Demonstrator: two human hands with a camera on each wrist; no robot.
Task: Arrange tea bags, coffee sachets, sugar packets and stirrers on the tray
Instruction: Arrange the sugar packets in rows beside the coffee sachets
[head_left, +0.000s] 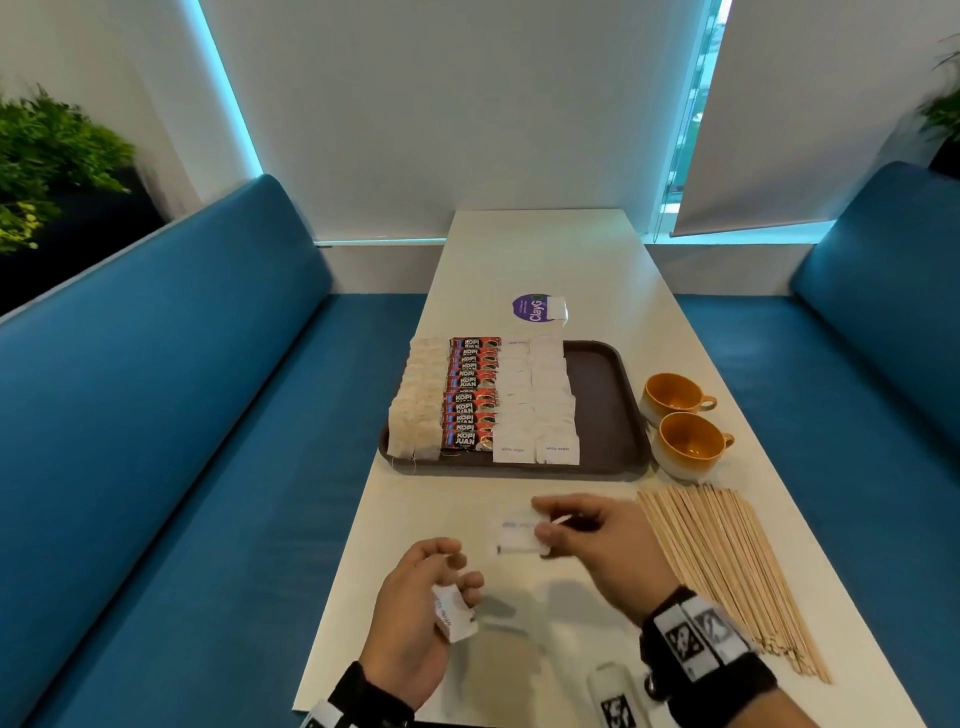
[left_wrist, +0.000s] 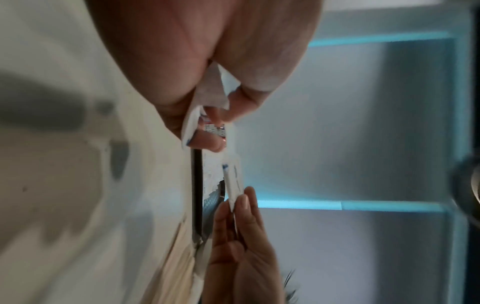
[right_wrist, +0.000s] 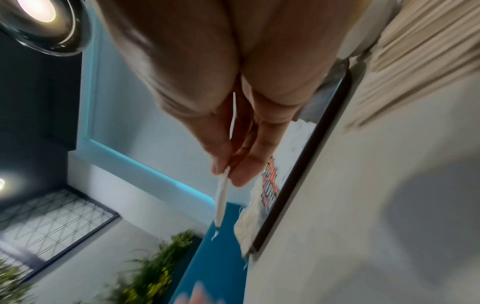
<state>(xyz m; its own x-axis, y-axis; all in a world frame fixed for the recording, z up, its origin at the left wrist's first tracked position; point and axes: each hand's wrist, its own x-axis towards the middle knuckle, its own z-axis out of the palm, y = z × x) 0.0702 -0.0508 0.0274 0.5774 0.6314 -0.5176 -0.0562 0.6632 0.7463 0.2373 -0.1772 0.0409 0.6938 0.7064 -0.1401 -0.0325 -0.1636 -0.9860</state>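
A dark brown tray (head_left: 602, 410) on the white table holds a row of tea bags (head_left: 415, 410), a row of red coffee sachets (head_left: 470, 395) and two rows of white sugar packets (head_left: 540, 405); its right part is bare. My right hand (head_left: 587, 540) pinches one white sugar packet (head_left: 519, 535) between thumb and fingers, above the table in front of the tray. In the right wrist view that packet (right_wrist: 222, 197) shows edge-on at the fingertips. My left hand (head_left: 421, 603) grips a small stack of sugar packets (head_left: 453, 613), also seen bent in its fingers (left_wrist: 207, 98) in the left wrist view.
A spread of wooden stirrers (head_left: 727, 566) lies on the table right of my right hand. Two orange-lined cups (head_left: 680, 421) stand right of the tray. A purple sticker (head_left: 532, 307) with a white packet lies behind the tray. Blue benches flank the table.
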